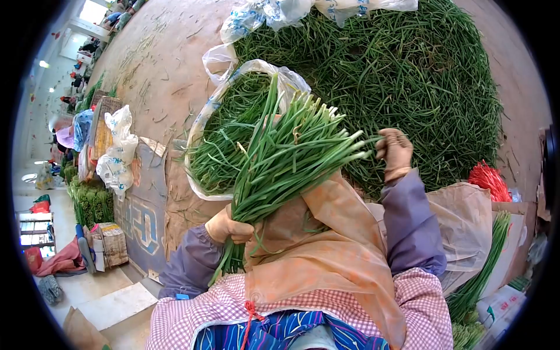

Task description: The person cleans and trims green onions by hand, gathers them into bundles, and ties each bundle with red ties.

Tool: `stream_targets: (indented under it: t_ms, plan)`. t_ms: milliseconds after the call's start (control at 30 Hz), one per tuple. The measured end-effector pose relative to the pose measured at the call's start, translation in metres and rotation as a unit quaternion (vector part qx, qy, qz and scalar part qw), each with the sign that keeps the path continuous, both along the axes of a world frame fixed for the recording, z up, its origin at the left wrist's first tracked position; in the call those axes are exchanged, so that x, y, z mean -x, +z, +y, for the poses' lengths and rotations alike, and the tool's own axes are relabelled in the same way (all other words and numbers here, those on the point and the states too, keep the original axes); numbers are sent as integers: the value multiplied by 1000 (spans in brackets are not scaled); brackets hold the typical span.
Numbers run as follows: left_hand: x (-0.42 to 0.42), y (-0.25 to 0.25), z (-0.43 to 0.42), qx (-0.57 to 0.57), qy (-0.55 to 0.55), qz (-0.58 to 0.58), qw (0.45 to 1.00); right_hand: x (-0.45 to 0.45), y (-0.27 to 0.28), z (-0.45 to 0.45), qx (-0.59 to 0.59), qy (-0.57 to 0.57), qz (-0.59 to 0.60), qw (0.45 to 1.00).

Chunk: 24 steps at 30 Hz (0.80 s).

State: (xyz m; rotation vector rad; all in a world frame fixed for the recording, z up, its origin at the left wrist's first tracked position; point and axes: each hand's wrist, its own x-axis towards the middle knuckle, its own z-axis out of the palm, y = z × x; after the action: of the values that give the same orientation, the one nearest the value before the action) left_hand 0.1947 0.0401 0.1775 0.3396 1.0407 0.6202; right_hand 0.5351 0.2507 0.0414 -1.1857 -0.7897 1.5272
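left hand (pixel 229 226) clasps greens (pixel 286 153); right (pixel 397 150) unclear

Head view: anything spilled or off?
Yes, mildly. Thin green scraps lie scattered on the brown floor at upper left, apart from the large green pile, so they look like spillage. Nothing else stands out; the bunch of green stalks in the left hand shows no obvious damage.

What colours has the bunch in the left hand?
The bunch: green, whitish at one end; head view.
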Motion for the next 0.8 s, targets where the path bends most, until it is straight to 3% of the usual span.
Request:
stream_targets:
  t_ms: [33,67,133,233,333,400,467,533,567,600,667,733,800]
  plan:
    - [5,-7,-2,1,-3,-8,1000,-5,-2,4,34,-3,-27,999]
    - [9,-11,0,2,-8,-14,1000,-3,-6,1,29,84,-73,993]
    - [2,-3,5,-3,-11,7,1000,34,51,-26,-9,203,38,978]
    - [-1,3,9,-29,-29,43,998,56,59,-35,61,313,228,920]
    - [0,4,9,-48,-47,83,994,43,35,-19,120,302,272,906]
    - [2,1,8,-43,-68,120,990,18,48,-1,87,110,140,980]
    - [-2,7,7,-41,-78,168,982,-14,36,12,-51,-43,83,994]
    - [-4,9,10,-39,-70,153,985,-3,70,3,-184,12,-130,974]
    - [-5,11,11,-38,-68,146,986,5,95,-12,-261,113,-222,933]
    - [-6,12,13,-38,-76,143,986,13,109,-20,-333,212,-293,871]
    - [-7,14,15,-39,-89,141,985,37,119,-36,-426,233,-521,701]
    - [-7,12,14,-54,-92,138,985,51,102,-40,-417,248,-535,692]
    - [-5,9,10,-64,-85,138,985,56,81,-37,-449,196,-435,756]
